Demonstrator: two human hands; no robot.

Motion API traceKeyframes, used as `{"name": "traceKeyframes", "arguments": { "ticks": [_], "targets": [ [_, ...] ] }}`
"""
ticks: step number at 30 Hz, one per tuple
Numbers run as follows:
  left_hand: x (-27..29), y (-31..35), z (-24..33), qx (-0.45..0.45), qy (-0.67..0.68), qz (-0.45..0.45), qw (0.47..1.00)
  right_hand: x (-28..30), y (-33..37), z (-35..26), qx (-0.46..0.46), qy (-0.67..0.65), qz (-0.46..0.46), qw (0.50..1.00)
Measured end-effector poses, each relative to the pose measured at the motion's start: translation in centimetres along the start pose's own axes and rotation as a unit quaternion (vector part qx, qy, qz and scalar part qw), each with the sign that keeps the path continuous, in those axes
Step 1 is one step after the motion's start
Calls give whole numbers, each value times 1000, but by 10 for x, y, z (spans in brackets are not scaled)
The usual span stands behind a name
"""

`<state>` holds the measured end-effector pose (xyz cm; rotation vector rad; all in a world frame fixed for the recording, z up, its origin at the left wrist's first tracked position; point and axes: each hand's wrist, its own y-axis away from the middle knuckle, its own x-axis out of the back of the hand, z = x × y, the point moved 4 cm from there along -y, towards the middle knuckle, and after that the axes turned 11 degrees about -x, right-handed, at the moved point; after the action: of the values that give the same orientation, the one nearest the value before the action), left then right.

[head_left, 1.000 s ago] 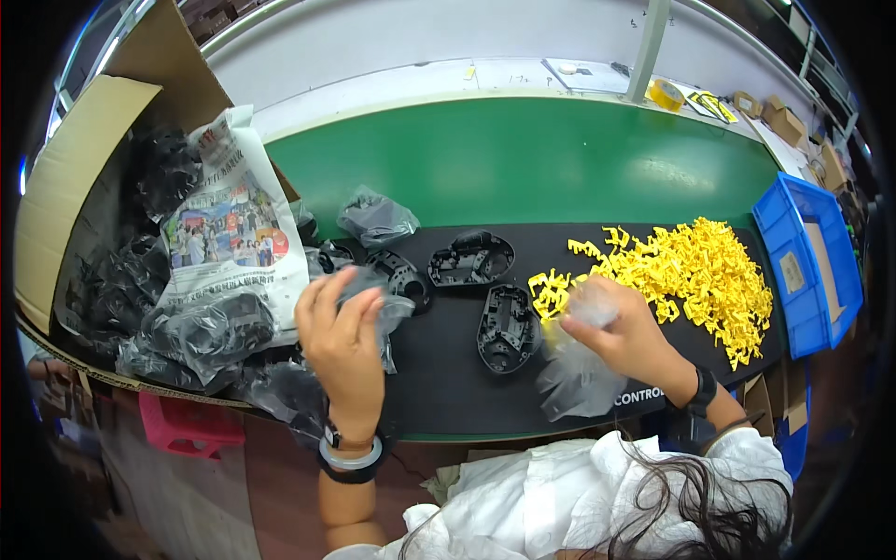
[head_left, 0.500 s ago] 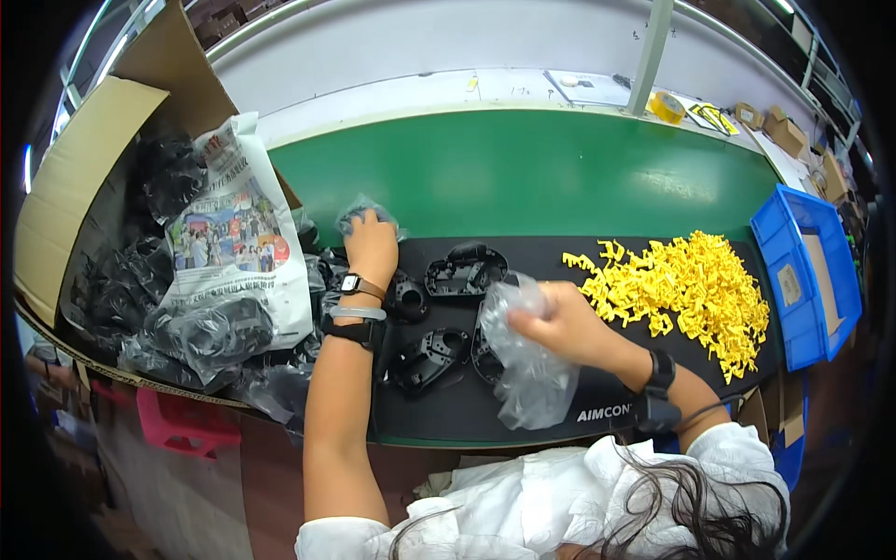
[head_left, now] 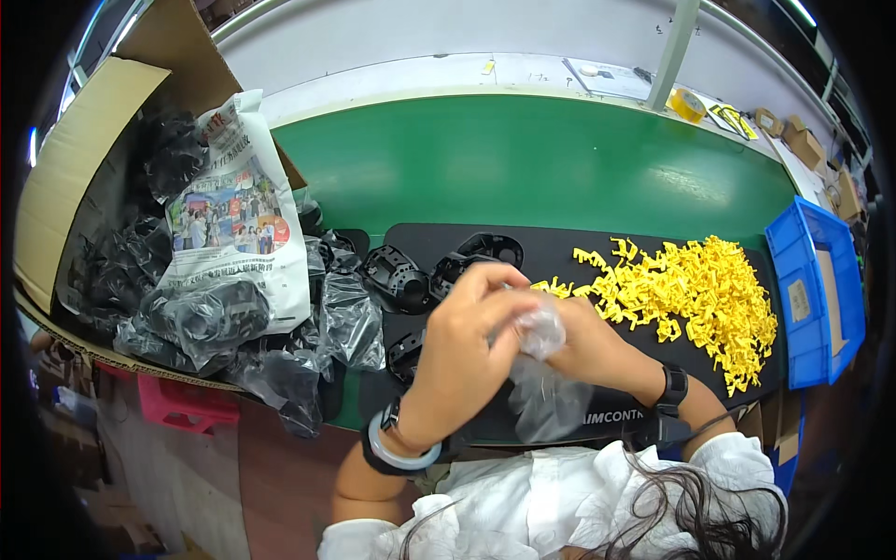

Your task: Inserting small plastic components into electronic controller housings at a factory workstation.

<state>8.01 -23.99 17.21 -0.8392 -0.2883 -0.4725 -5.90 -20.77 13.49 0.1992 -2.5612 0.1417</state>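
Observation:
My left hand [head_left: 457,359] and my right hand [head_left: 593,343] meet over the black mat [head_left: 672,408]. Crumpled clear plastic bags [head_left: 549,403] are bunched between them and hang down below my right hand. The left fingers are closed at the top of the plastic, and the right fingers are wrapped round it, partly hidden. Just beyond my left hand lie black plastic housings [head_left: 397,277] with openings in them; another housing [head_left: 492,247] sits farther back. Part of one more shows beside my left wrist.
On the left, a cardboard box [head_left: 79,177] holds bagged black parts under a newspaper sheet [head_left: 238,201]. More bagged parts [head_left: 350,317] spill beside it. At right are a heap of small yellow clips [head_left: 714,299] and a blue bin [head_left: 793,280]. Yellow tape [head_left: 688,105] rests on the back ledge.
My left hand has come from the far left toward me and right, to my right hand. The crumpled bag under it has left its place at the mat's far edge.

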Motion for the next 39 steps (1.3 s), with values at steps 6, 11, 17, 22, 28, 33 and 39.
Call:
{"name": "traceKeyframes", "arguments": {
  "ticks": [6, 11, 17, 22, 28, 33, 39],
  "targets": [
    [67, 76, 7, 134, -298, -18, 945, 35, 18, 30, -115, -186, 187, 958],
    [100, 128, -75, 43, -483, -151, 861, 17, 10, 6, -86, -24, 62, 994],
    [109, 103, -75, -108, -416, -116, 896, 11, 18, -1, -48, 20, 90, 995],
    [88, 70, -40, -178, -365, -70, 911, 4, 9, -24, 64, 5, 78, 995],
    [48, 23, -14, -95, -72, 54, 991, -44, -31, -11, -7, -72, -61, 995],
    [110, 116, 6, 138, -386, 91, 907, 20, 6, 18, -93, -149, 209, 962],
    [125, 203, -48, 268, -535, 115, 793, -85, -11, -71, 27, 171, -187, 967]
  ]
}}
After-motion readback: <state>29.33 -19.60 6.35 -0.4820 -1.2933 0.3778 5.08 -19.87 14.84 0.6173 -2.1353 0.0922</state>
